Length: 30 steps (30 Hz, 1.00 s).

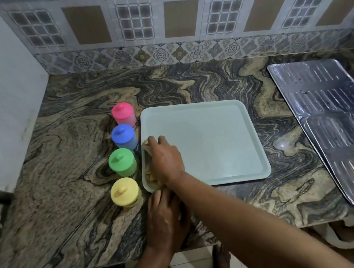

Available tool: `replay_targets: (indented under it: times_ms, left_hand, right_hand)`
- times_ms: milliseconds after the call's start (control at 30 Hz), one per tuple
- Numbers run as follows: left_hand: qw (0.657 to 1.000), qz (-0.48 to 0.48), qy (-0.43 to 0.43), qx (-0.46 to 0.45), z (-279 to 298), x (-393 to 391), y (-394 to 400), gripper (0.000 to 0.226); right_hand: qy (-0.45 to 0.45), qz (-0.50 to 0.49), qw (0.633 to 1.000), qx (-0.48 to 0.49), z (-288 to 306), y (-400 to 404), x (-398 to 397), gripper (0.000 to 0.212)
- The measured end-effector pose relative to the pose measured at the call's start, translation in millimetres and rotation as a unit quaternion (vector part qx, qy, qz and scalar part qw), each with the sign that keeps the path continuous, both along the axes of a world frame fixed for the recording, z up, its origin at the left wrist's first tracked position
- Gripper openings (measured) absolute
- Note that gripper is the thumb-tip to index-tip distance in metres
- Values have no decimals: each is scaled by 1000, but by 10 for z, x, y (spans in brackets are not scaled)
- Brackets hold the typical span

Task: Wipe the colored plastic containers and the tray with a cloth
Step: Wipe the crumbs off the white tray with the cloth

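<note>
A person stands at a dark, swirly stone worktop [68,187]. A pale blue-green tray [211,143] lies flat in the middle of it. The right hand [165,160] reaches across and presses a yellowish cloth [148,175] down on the left side of the tray, close to the rim. The fingers [150,141] lie bent over the cloth and hold it against the tray floor. The left hand [165,219] rests on the worktop by the tray's near left corner. Its fingertips touch that corner, as if to keep the tray from sliding. Its fingers look loose and hold nothing.

Four small pots with knob lids stand in a row just beside the tray's left edge, all off the tray. From back to front they are the pink pot [124,114], the blue pot [124,137], the green pot [122,162] and the yellow pot [125,192].

I think the tray is being wiped right now, and only its left part is under the cloth. I cannot tell if the pots are already clean. They may still need a wipe.

A shiny metal rack [330,123] lies well apart on the right. I see no words or labels on anything.
</note>
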<state>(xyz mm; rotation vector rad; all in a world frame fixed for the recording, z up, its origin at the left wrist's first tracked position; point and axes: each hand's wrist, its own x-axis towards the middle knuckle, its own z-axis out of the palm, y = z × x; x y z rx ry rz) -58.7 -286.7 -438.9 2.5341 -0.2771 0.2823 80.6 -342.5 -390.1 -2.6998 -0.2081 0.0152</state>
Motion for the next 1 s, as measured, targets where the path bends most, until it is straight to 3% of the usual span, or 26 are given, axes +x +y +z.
replay_targets:
  times_ms: [67,333,467,633,767,900,1000]
  left_hand:
    - [1000,-1,-8,25,32,-16,-1,30]
    - [1000,0,-4,-11,45,-3,-15,44]
    - [1000,10,-5,4,90,-11,-16,46]
    - [1000,2,1,28,117,-57,-2,49]
    - [999,-7,7,43,109,-114,21,46]
    - [999,-14,-3,51,80,-179,42,43]
    - [998,-4,0,57,62,-186,38,39]
  right_hand:
    - [-3,12,1000,-28,4,-290,4,31]
    - [-11,-111,985,-132,86,-2039,-131,34]
    - [0,-167,976,-140,120,-2474,-195,31]
    - [-45,-213,976,-6,176,-1882,-102,27]
    - [-57,-156,980,106,176,-900,-63,25]
    - [-48,-45,994,91,56,-87,-89,28]
    - [-39,17,998,45,-95,48,-133,32]
